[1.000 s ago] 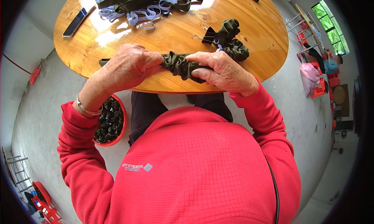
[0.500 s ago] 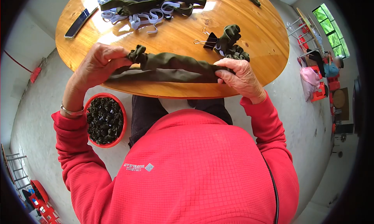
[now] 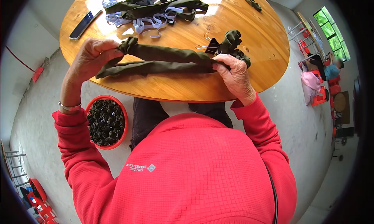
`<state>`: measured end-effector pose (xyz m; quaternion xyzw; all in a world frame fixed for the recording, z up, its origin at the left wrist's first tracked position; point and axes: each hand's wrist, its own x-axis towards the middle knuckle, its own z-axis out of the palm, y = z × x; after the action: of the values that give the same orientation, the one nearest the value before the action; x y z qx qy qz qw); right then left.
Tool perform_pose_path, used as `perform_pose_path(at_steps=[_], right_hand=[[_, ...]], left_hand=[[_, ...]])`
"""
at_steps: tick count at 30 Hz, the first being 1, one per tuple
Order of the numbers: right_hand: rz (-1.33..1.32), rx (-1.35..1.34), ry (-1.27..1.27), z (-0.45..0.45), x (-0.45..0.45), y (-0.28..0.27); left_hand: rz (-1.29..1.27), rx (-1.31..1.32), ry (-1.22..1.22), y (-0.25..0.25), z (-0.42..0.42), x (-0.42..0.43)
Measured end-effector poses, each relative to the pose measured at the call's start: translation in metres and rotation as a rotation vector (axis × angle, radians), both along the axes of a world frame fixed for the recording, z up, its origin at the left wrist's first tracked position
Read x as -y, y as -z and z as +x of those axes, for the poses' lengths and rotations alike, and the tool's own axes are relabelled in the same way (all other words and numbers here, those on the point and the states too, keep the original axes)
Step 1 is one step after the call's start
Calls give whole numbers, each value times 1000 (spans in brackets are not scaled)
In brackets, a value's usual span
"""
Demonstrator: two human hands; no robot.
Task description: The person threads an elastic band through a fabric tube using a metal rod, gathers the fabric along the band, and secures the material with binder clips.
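A dark green fabric tube is stretched above the near part of the wooden table. My left hand pinches its bunched left end. At the other end, my right hand grips the fabric between thumb and fingers. A second green length runs below the first, nearer the table edge. Just beyond my right hand lie a gathered green piece and a black binder clip.
Green strips and pale elastic bands are heaped at the far side, beside a phone. A red basin of gathered pieces stands on the floor. Another person sits at far right.
My hands have moved apart, my left hand going left. The fabric bunched between them has been drawn out into a long, smoother tube.
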<state>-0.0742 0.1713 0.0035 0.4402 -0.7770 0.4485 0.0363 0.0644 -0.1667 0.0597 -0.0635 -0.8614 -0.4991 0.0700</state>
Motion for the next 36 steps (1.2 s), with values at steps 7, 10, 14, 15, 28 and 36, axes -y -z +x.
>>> perform_pose_path(at_steps=[7,10,14,15,28,36], right_hand=[[75,-94,-229,11,3,-44],[-22,-379,-43,18,9,-70],[54,-537,-116,25,30,-70],[84,-441,-192,29,39,-66],[304,272,-313,19,18,-44],[287,36,-323,4,-2,-32]], left_hand=[[-330,-74,160,4,-10,-35],[-475,-126,178,-2,-11,-43],[-581,-223,233,-4,-18,-58],[-607,-241,246,-5,-20,-63],[-643,-237,306,4,-15,-50],[-586,-186,234,6,-3,-28]])
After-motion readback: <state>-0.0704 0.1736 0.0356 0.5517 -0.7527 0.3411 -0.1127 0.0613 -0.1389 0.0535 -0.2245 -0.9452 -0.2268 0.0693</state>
